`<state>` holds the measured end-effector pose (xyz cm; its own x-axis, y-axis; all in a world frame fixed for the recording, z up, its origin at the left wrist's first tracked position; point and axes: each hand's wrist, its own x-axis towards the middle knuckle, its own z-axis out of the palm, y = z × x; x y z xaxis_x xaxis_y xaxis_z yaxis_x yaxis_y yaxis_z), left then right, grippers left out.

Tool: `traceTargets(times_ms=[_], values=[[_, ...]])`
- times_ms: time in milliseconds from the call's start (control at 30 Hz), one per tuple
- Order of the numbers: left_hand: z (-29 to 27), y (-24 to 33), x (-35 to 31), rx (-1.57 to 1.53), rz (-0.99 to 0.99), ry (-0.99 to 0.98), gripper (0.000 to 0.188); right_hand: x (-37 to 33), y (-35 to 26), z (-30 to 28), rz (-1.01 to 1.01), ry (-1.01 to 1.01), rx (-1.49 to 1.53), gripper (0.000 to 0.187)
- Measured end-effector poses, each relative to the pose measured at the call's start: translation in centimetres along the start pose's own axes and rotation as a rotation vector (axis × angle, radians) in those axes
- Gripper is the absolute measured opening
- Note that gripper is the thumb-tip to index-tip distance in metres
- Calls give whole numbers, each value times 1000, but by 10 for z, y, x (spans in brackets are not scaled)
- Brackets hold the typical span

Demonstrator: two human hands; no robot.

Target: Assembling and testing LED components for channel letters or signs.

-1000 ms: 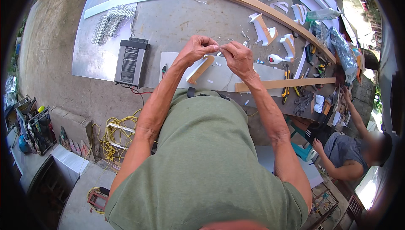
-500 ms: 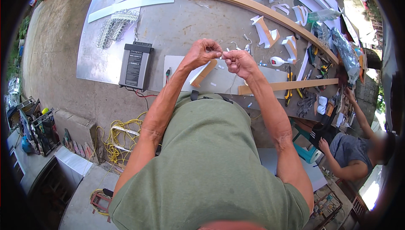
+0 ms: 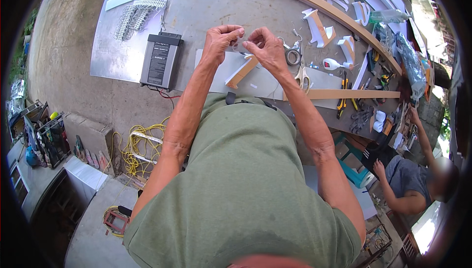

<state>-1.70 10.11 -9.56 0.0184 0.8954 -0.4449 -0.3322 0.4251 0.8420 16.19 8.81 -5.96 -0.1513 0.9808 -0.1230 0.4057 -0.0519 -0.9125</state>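
Observation:
Above the metal table, my left hand [image 3: 222, 43] is closed in a pinch, thumb against fingertips. A tiny pale, see-through bit shows just below those fingertips, too small to name. My right hand [image 3: 268, 51] is a short gap to the right, its fingers curled toward the thumb; whatever it pinches, if anything, cannot be made out. Beneath the hands lies a tan and white cut letter-like piece [image 3: 242, 71] on a pale board [image 3: 273, 87]. Beside my right hand are a tape roll [image 3: 293, 57] and pale-handled scissors [image 3: 303, 78].
A dark boxed power unit [image 3: 161, 61] stands left, near a bundle of wired small parts [image 3: 139, 16]. Long tan strips [image 3: 314, 3] cross the table. White shaped pieces [image 3: 318, 28], a white bottle [image 3: 331, 64] and cutters [image 3: 342, 96] lie right. Another person [image 3: 408, 174] works there.
My hands, fingertips together before, have come apart and moved up the picture, the left one also leftward. The tape roll and scissors now show beside my right hand. The view has shifted slightly.

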Motion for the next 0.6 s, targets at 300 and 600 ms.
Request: traceTargets(times_ms=[300,600], values=[[-13,-20,2,-215,-3,38,29,-3,5,24,-12,-33,57,28],[-9,-13,-6,-149,-7,20,33,3,-2,42,-145,-84,66,30]])
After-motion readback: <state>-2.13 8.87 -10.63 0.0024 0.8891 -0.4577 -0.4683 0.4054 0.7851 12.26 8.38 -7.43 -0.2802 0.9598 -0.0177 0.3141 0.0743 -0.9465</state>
